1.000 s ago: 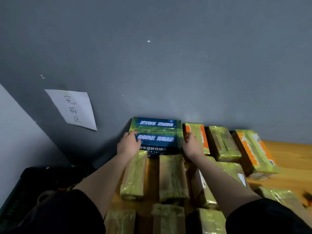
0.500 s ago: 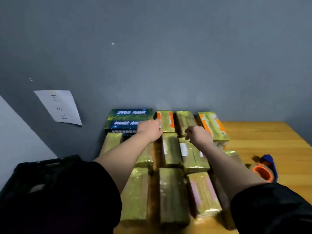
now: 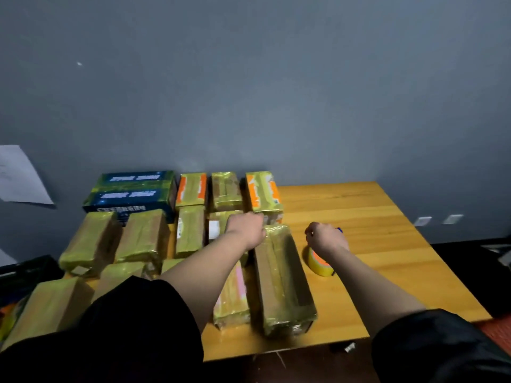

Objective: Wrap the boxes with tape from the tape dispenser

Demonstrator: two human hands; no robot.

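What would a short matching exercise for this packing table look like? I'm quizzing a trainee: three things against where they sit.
Things:
1. blue box
2. tape dispenser
3. paper sheet

Places:
A. stuck on the wall at the left
B. back left corner of the table, against the wall
C. on bare wood, under the right hand

Pairs: 1-B, 2-C, 3-A
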